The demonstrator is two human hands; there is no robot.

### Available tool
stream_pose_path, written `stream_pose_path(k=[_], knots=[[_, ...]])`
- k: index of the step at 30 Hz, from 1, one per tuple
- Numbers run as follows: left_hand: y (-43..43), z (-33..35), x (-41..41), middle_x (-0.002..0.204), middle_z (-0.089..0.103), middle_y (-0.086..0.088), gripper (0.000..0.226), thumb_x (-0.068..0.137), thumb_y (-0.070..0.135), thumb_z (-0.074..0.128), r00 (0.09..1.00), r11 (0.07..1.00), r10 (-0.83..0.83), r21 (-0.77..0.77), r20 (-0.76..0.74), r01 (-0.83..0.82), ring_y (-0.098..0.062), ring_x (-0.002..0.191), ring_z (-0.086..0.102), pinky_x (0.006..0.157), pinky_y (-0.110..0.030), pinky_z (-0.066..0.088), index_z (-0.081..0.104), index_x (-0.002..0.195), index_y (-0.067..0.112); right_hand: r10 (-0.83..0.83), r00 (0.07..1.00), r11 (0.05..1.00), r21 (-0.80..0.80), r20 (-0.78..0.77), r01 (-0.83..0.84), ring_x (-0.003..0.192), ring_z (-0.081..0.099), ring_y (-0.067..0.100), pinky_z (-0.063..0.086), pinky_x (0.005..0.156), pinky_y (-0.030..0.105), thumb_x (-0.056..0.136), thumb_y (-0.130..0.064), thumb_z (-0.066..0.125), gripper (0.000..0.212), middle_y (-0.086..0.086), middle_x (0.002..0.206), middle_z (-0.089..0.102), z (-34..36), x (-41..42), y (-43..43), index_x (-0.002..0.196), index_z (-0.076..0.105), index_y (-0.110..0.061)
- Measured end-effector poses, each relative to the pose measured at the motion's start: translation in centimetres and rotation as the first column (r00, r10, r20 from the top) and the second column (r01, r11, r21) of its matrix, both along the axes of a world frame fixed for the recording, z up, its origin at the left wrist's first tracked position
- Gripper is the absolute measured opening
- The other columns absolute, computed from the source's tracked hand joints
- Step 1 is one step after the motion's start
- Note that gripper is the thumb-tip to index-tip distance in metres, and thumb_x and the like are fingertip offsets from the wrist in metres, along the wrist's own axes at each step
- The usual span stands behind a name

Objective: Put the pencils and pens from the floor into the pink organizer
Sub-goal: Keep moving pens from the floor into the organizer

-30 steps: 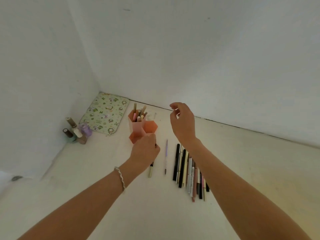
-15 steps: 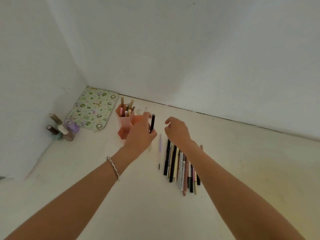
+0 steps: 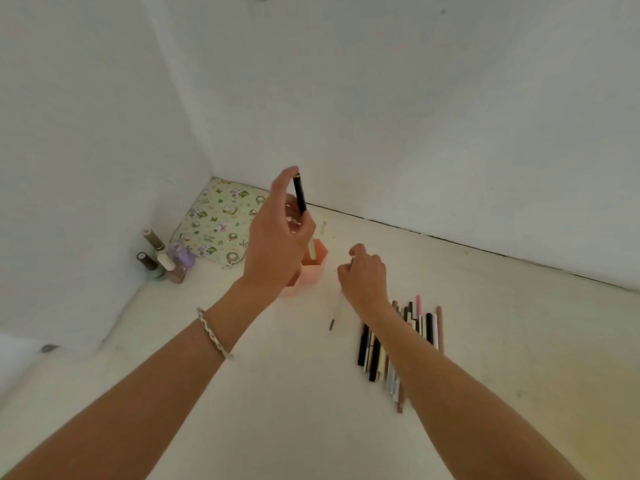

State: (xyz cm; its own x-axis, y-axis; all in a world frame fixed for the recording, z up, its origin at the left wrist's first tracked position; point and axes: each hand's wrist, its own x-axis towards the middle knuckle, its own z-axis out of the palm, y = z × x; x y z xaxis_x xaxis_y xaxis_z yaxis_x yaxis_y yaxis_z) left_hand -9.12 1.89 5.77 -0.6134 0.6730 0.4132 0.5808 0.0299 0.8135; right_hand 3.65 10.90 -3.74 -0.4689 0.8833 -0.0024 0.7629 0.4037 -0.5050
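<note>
My left hand (image 3: 277, 237) is raised above the pink organizer (image 3: 313, 268) and holds a black pen (image 3: 300, 194) upright; the pen's pale lower end shows over the organizer's opening. The hand hides most of the organizer and what stands in it. My right hand (image 3: 365, 275) is low over the floor, just right of the organizer, fingers pinched on the top end of a thin pen. A thin lilac pen (image 3: 335, 311) lies on the floor below it. A row of pens and pencils (image 3: 384, 358) lies side by side under my right forearm.
A patterned green pouch (image 3: 221, 223) lies in the corner behind the organizer. Several nail polish bottles (image 3: 166, 259) stand against the left wall. White walls close the left and back sides. A pale floor stretches to the right.
My left hand has lifted the black pen from floor level up above the organizer. My right hand has come down from the air to the floor and pinched a thin pen.
</note>
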Motion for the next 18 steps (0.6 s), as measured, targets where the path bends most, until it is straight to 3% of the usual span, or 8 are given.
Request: stream_pose_path(k=[3, 6, 11, 15, 18], knots=[[-0.1, 0.7, -2.5, 0.086, 0.059, 0.014, 0.059, 0.088, 0.010, 0.063, 0.993, 0.988, 0.114, 0.104, 0.015, -0.115, 0.000, 0.076, 0.063, 0.068, -0.014, 0.054, 0.040, 0.138, 0.030, -0.153, 0.913, 0.983, 0.034, -0.378, 0.179, 0.086, 0.052, 0.024, 0.040, 0.075, 0.031, 0.088, -0.008, 0.051, 0.027, -0.003, 0.072, 0.059, 3.6, -0.5, 1.7, 0.115, 0.054, -0.009], [0.0, 0.8, -4.6, 0.088, 0.060, 0.015, 0.057, 0.089, 0.013, 0.061, 0.985, 0.979, 0.174, 0.102, 0.021, -0.175, -0.002, 0.076, 0.064, 0.067, -0.016, 0.054, 0.037, 0.137, 0.033, -0.173, 0.793, 0.966, 0.057, -0.584, 0.252, 0.086, 0.048, 0.016, 0.035, 0.076, 0.026, 0.088, -0.011, 0.051, 0.027, -0.015, 0.074, 0.052, 7.3, -0.9, 3.1, 0.115, 0.052, -0.016], [0.0, -1.9, -5.5, 0.091, 0.060, 0.009, 0.052, 0.091, 0.010, 0.061, 0.985, 0.984, 0.168, -0.045, -0.041, -0.170, -0.008, 0.079, 0.063, 0.073, -0.027, 0.056, 0.038, 0.133, 0.032, -0.112, 0.703, 0.970, 0.076, -0.703, 0.231, 0.088, 0.050, 0.017, 0.039, 0.077, 0.023, 0.087, -0.013, 0.051, 0.030, -0.017, 0.073, 0.050, 11.0, -1.6, 3.2, 0.115, 0.048, -0.022], [-0.8, -4.8, -5.5, 0.109, 0.061, -0.004, 0.017, 0.096, 0.018, 0.058, 0.964, 0.970, 0.124, -0.175, -0.233, -0.167, -0.019, 0.101, 0.058, 0.088, -0.039, 0.052, 0.065, 0.110, 0.012, -0.063, 0.659, 0.972, 0.103, -0.750, 0.211, 0.084, 0.051, 0.019, 0.044, 0.078, 0.031, 0.088, -0.011, 0.051, 0.024, -0.016, 0.076, 0.051, 12.1, -2.2, 2.2, 0.109, 0.048, -0.022], [-1.4, -5.2, -6.1, 0.115, 0.061, -0.010, 0.026, 0.099, 0.018, 0.047, 0.944, 0.953, 0.207, -0.165, -0.258, -0.255, -0.026, 0.113, 0.053, 0.097, -0.034, 0.043, 0.069, 0.109, 0.008, -0.008, 0.625, 0.972, 0.141, -0.780, 0.188, 0.078, 0.049, 0.014, 0.047, 0.080, 0.035, 0.090, -0.009, 0.051, 0.025, -0.018, 0.076, 0.053, 12.5, -3.2, 1.3, 0.107, 0.046, -0.027]])
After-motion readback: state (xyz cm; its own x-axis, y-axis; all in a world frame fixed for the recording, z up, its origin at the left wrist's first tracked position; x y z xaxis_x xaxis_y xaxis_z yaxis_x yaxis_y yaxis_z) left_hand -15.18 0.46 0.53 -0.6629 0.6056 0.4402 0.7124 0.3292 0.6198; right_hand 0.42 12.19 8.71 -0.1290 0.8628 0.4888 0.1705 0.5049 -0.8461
